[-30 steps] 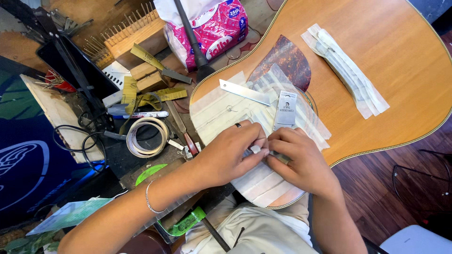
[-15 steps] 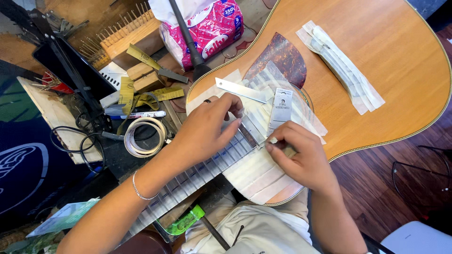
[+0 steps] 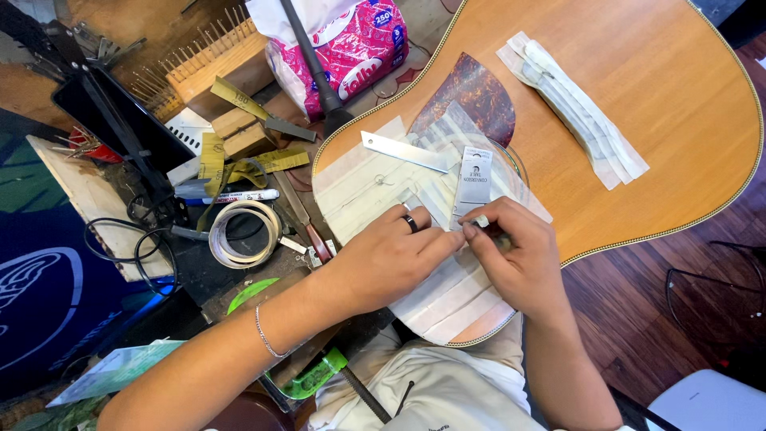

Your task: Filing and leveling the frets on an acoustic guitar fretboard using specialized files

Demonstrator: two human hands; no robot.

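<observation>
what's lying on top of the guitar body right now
On the guitar: pale tape strips, a metal blade, a small white packet, a folded white bundle, both hands. The soundhole is mostly covered.

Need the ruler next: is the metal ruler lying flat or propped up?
Flat: the metal ruler lies on the taped guitar top, untouched by either hand.

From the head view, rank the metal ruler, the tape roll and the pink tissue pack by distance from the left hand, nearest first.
1. Metal ruler: just above the left hand, lying on the taped guitar top.
2. Tape roll: off to the hand's left, on the cluttered bench.
3. Pink tissue pack: farthest, at the top of the view beyond the guitar's edge.
</observation>
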